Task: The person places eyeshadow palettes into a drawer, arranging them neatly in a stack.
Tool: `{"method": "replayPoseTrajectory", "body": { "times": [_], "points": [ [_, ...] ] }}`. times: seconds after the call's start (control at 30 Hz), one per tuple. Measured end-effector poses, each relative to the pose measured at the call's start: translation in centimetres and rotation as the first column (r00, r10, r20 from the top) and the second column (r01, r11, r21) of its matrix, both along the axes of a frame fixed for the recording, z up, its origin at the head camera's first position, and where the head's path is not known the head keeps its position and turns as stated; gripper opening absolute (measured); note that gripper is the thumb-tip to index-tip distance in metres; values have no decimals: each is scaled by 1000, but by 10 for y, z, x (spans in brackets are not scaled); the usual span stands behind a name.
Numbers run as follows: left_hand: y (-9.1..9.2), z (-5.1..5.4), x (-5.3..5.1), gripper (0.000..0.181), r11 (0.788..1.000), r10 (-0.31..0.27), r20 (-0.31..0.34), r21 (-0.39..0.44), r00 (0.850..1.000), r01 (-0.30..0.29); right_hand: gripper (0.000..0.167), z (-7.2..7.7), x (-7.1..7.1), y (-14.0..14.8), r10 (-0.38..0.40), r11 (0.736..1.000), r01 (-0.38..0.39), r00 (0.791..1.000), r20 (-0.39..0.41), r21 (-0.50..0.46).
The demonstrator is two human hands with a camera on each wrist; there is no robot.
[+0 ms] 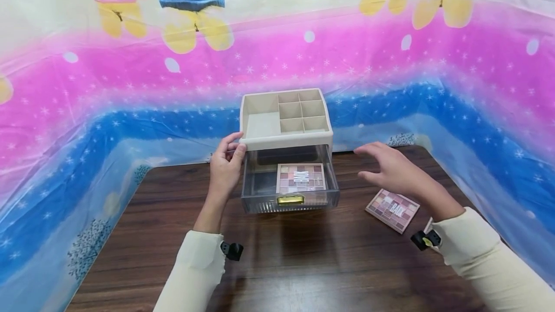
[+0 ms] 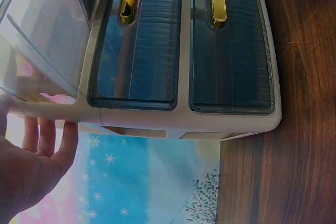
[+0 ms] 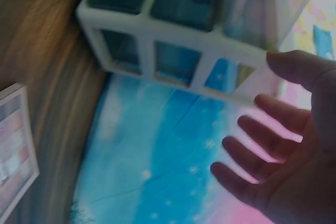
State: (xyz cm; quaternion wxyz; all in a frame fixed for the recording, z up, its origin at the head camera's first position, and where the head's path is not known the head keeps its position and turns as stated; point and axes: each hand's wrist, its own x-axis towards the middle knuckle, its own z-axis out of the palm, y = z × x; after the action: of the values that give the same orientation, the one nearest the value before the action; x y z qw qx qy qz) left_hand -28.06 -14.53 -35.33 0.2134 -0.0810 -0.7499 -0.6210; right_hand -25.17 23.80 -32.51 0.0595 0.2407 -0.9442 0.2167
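A cream drawer organizer (image 1: pixel 286 140) stands at the back of the table, its clear top drawer (image 1: pixel 256 201) pulled out. One eyeshadow palette (image 1: pixel 301 177) lies inside that drawer. My left hand (image 1: pixel 226 165) grips the organizer's upper left front corner, thumb at the front and fingers along the side. Seen from the left wrist, two lower drawers (image 2: pixel 137 56) with gold handles are closed. My right hand (image 1: pixel 392 170) hovers right of the organizer, fingers spread and holding nothing. A second eyeshadow palette (image 1: pixel 392 210) lies on the table below it.
Partly hidden under the right sleeve is the edge of another flat item (image 1: pixel 429 225). Divided compartments (image 1: pixel 302 110) top the organizer. The dark wooden table (image 1: pixel 277 264) meets a patterned cloth backdrop (image 1: pixel 277 57) behind and at both sides.
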Motion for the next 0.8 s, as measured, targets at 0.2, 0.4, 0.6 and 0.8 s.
{"method": "replayPoseTrajectory", "body": {
  "times": [0.2, 0.4, 0.6, 0.8],
  "points": [
    [0, 1, 0, 37, 1000, 6, 8, -8, 1000, -6, 61, -27, -7, 21, -91, 994, 86, 993, 74, 74],
    [7, 20, 17, 36, 1000, 8, 19, -18, 1000, -7, 69, -57, -13, 40, -163, 978, 138, 974, 157, 159],
    [9, 26, 24, 35, 1000, -5, 9, -5, 1000, 5, 74, -80, -14, 51, -221, 962, 176, 951, 216, 210],
    [9, 25, 23, 36, 1000, -5, 16, 1, 1000, 5, 74, -103, -12, 61, -268, 944, 192, 921, 284, 269]
  ]
}}
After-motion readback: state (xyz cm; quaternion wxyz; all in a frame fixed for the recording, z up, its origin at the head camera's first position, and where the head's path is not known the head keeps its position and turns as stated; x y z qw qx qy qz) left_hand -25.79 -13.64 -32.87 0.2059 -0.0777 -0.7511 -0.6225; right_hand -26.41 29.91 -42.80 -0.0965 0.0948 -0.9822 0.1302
